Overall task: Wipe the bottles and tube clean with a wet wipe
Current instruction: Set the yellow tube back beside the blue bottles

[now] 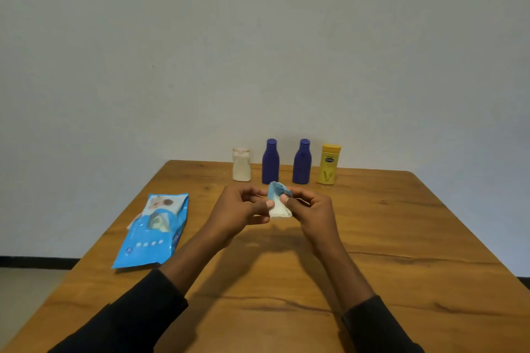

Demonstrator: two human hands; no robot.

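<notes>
Both my hands meet above the middle of the wooden table (401, 252). My left hand (238, 210) and my right hand (311, 212) pinch a small white wet wipe (278, 209) between them; its upper end looks stained blue. Along the far edge stand a small whitish bottle (241, 165), two dark blue bottles (270, 162) (302, 162) and a yellow tube (329, 164) standing on its cap. All are upright, apart from my hands.
A blue wet wipe pack (152, 231) lies flat on the left side of the table, its flap lifted. A plain wall stands right behind the bottles. The floor shows beyond the table's left edge.
</notes>
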